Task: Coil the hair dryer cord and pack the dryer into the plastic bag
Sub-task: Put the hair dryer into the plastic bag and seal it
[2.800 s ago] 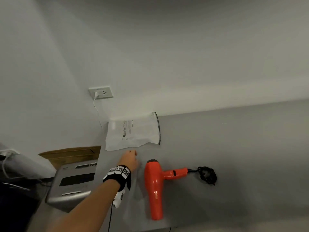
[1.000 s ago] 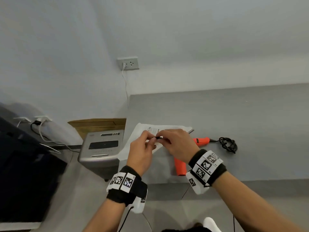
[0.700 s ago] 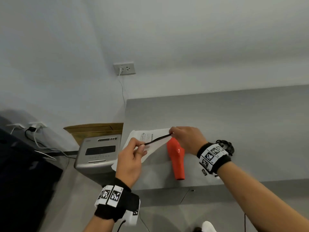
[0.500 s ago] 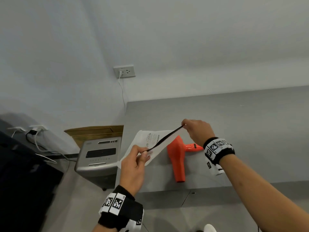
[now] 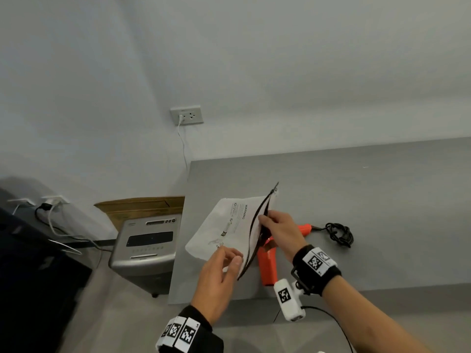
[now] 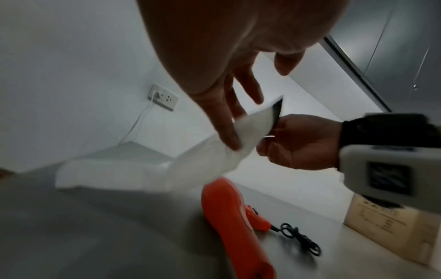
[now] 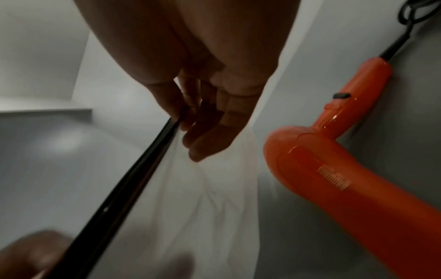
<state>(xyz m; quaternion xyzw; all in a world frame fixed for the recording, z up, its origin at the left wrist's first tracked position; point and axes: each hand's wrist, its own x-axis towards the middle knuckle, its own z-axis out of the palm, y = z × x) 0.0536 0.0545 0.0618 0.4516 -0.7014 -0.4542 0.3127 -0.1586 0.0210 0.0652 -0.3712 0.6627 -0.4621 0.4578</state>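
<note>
The white plastic bag (image 5: 229,225) with a black zipper strip (image 7: 133,179) hangs just above the table's left end, its mouth parted. My right hand (image 5: 263,221) pinches the zipper edge near the middle, thumb on one side and fingers on the other (image 7: 183,120). My left hand (image 5: 230,258) is at the bag's near corner; in the left wrist view its fingers (image 6: 231,143) are straight, one tip touching the film, the thumb apart. The orange hair dryer (image 5: 266,266) lies on the table under my right hand. Its black cord (image 5: 340,234) sits bundled beyond the handle.
The grey table (image 5: 382,212) ends just left of the bag. Below that edge stands a grey shredder (image 5: 145,245) with a cardboard box (image 5: 142,205) behind it. A wall socket (image 5: 187,115) holds a white cable. Another cardboard box (image 6: 393,236) sits to the right.
The right hand has come back from the zipper's far end to its middle and now pinches one edge. The left hand has let go of the near end. The mouth has parted.
</note>
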